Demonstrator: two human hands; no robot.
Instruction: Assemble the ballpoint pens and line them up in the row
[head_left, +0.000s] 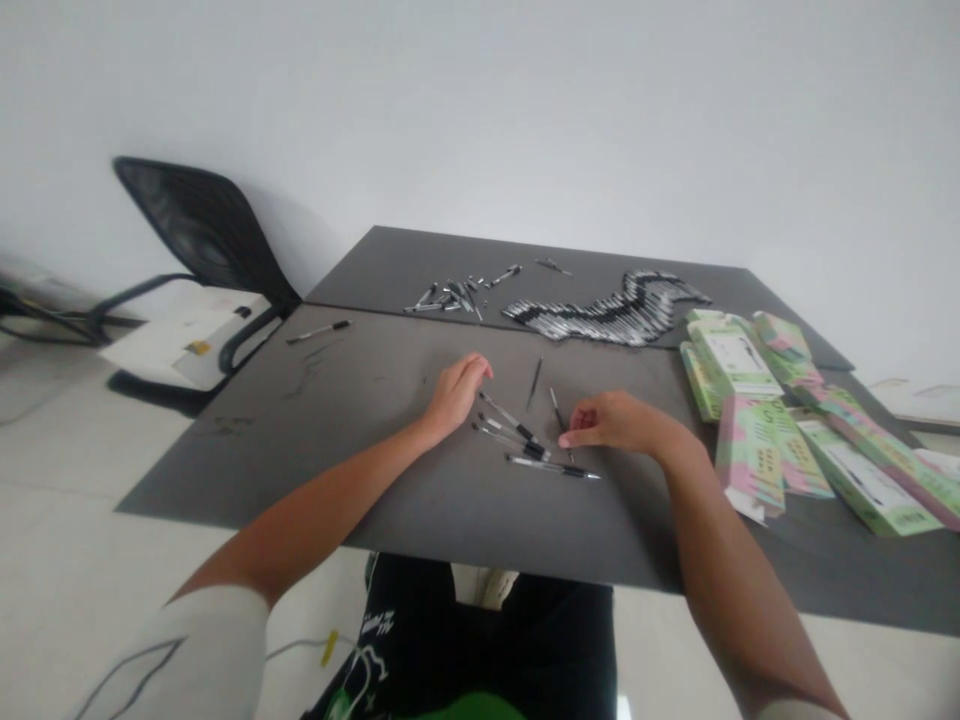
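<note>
My right hand (609, 420) is curled, thumb and fingertips closed on a thin dark pen refill (556, 406) that slants over the grey table. My left hand (456, 394) rests on its edge on the table, fingers loosely bent, with nothing visible in it. Between the hands lie several clear pens with black grips, among them a pen (510, 416) just below my left fingertips. Closest to me, another pen (551, 467) lies almost level, its tip to the right. A second dark refill (535, 384) lies apart, beyond the pens.
A long curving row of pens (592, 322) spans the table's back right. Loose pen parts (454, 296) are heaped at back centre, and a single pen (319, 332) lies left. Green and pink cartons (750, 440) pile up on the right. A black chair (210, 235) stands left.
</note>
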